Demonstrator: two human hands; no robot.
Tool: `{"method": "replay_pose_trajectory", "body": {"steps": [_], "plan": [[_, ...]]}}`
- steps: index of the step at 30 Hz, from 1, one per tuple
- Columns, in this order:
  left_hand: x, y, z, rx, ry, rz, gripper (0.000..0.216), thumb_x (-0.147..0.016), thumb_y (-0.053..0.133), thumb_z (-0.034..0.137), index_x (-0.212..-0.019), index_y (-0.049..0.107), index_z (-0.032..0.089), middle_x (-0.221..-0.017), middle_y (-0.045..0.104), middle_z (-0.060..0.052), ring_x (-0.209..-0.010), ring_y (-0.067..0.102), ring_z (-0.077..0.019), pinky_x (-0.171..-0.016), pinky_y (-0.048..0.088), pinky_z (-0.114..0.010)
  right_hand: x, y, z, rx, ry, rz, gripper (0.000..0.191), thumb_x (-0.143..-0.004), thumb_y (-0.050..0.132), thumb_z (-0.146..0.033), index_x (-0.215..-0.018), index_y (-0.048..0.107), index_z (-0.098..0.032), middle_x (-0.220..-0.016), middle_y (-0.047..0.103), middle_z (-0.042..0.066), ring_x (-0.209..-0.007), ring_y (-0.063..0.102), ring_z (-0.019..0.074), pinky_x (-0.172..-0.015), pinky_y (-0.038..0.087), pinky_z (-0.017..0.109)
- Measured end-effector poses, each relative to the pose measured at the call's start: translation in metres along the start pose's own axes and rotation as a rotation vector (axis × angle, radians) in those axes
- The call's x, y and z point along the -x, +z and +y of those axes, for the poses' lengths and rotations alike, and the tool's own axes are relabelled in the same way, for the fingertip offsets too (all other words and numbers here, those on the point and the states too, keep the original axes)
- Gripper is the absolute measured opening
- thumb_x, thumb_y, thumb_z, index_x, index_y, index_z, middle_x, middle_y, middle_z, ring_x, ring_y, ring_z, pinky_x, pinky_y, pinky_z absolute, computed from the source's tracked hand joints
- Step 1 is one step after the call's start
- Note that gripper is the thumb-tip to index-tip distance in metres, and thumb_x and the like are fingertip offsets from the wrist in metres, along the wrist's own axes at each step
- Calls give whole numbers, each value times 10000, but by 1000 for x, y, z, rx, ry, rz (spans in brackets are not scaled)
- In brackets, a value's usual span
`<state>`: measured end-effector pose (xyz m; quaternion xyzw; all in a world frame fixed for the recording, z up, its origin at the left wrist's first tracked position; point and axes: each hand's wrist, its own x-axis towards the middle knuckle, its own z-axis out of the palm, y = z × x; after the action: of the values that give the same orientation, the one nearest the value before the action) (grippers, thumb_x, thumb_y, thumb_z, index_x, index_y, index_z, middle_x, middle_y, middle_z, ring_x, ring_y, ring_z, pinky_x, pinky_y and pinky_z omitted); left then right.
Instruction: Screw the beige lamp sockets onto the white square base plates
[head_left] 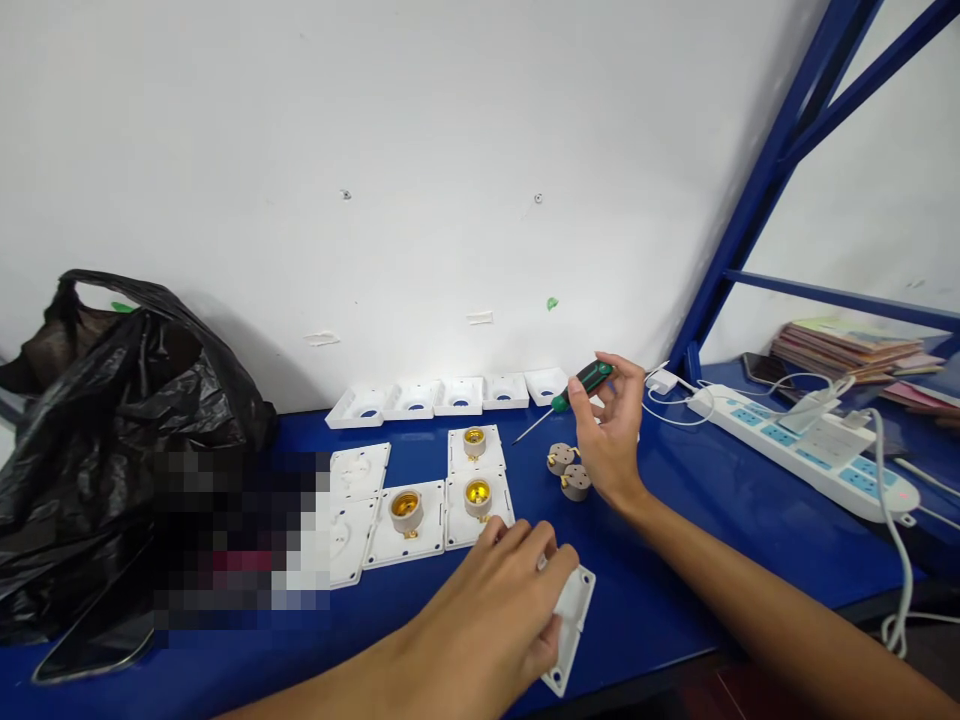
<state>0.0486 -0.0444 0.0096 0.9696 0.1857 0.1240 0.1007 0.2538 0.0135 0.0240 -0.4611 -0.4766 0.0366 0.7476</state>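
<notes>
My left hand [510,600] is closed on a white square plate [573,628], which it holds tilted near the front of the table. Most of that plate is hidden under the fingers. My right hand [616,425] grips a screwdriver [592,378] by its green and black handle, the thin shaft pointing down to the left. Just below the right hand lie two loose ceramic lamp sockets [576,482] with brass tabs. Three white plates [379,548] on the table each carry a round socket with a brass-coloured inside. Bare white plates [358,472] lie to their left.
Several white box covers [459,397] with round holes line the wall. A black plastic bag [150,390] stands at the left beside a phone [105,625]. At the right are a power strip [806,445], white cables, stacked papers [847,350] and a blue metal frame [757,190].
</notes>
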Motion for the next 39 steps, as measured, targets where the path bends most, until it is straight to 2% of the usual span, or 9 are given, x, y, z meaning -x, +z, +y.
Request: {"method": "replay_pose_trajectory", "body": {"steps": [5,7,9,13,17,21,24,28,39], "plan": [[-13,-10,-19,-235,-5,24,255,-1041,606,218,-1294,595,184,-1328,653,-147,-1192,659,-337,-1020,512,-521,4,2,-3,-8,31,-31,333,-965,679,-311,-1258,522,-293,-985,591,6,-834,658,162,-566,547,251],[-17,-22,-32,-457,-110,67,264,-1049,570,174,-1307,610,140,-1374,642,-210,-1244,631,-403,-992,499,-566,5,2,-4,-14,35,-26,333,-961,688,-312,-1254,531,-296,-988,595,4,-840,661,159,-573,548,250],[-19,-32,-43,-541,-216,-6,207,-1073,544,195,-1234,652,124,-1312,677,-223,-1162,664,-410,-925,507,-560,6,2,-4,-17,34,-25,333,-958,694,-307,-1252,538,-297,-999,602,6,-846,665,157,-578,546,249],[-18,-45,-51,-401,-261,-111,189,-1112,497,228,-1069,670,165,-1067,736,-125,-1001,700,-327,-866,485,-478,7,2,-4,-22,28,-35,331,-953,697,-301,-1245,541,-295,-1001,603,5,-835,663,155,-556,530,240],[-14,-69,-62,-240,-221,-13,210,-1132,450,297,-1092,635,204,-1102,728,-78,-979,687,-284,-842,457,-418,6,2,-3,-3,17,-26,333,-956,695,-312,-1244,529,-289,-1012,596,9,-839,663,161,-582,558,255],[-13,-87,-95,-328,-402,32,226,-1098,454,307,-1152,636,185,-1133,720,-109,-1035,678,-329,-911,461,-465,4,1,-1,3,-12,-22,339,-969,684,-307,-1259,509,-293,-1025,575,17,-839,656,163,-585,560,260],[-15,-84,-124,-381,-502,8,241,-1062,445,275,-1143,639,157,-1129,716,-166,-1077,668,-379,-916,472,-503,5,2,1,-6,-14,-36,336,-970,687,-302,-1259,516,-300,-1035,569,21,-854,652,167,-579,556,259],[-16,-70,-147,-336,-499,-29,167,-1032,492,279,-1081,633,203,-1100,737,-120,-1021,692,-325,-881,498,-448,7,2,2,-4,-2,-65,333,-976,685,-313,-1262,515,-305,-1042,571,20,-861,656,169,-606,582,273],[-6,-68,-142,-346,-497,-11,200,-1064,509,303,-1094,649,163,-1097,714,-146,-1038,669,-350,-919,486,-494,11,2,-3,-36,44,-80,347,-955,719,-300,-1248,533,-306,-1033,596,9,-856,674,161,-621,594,267]]}}
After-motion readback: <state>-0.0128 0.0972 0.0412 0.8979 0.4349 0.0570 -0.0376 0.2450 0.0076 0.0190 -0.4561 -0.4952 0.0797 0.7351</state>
